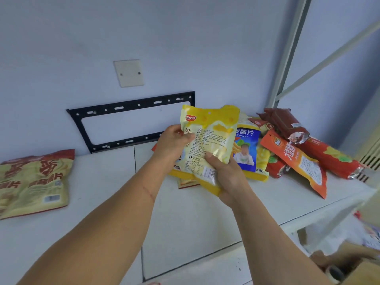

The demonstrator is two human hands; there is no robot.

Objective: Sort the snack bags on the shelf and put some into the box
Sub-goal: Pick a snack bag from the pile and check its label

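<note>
I hold a yellow snack bag (211, 138) upright above the white shelf (102, 202), its printed back toward me. My left hand (174, 145) grips its left edge and my right hand (226, 175) grips its lower right corner. Behind it lies a pile of bags: a blue-and-yellow chip bag (247, 151), an orange bag (298, 161), red bags (333, 155) and a dark brown bag (285, 124). Two cream-and-red bags (35, 182) lie at the shelf's left end. A cardboard box (349, 262) shows at the lower right, below the shelf.
A black metal wall bracket (131, 120) and a blank wall plate (128, 73) are on the wall behind the shelf. The shelf's grey upright post (287, 58) and diagonal brace rise at the right. A radiator (372, 157) stands at the far right.
</note>
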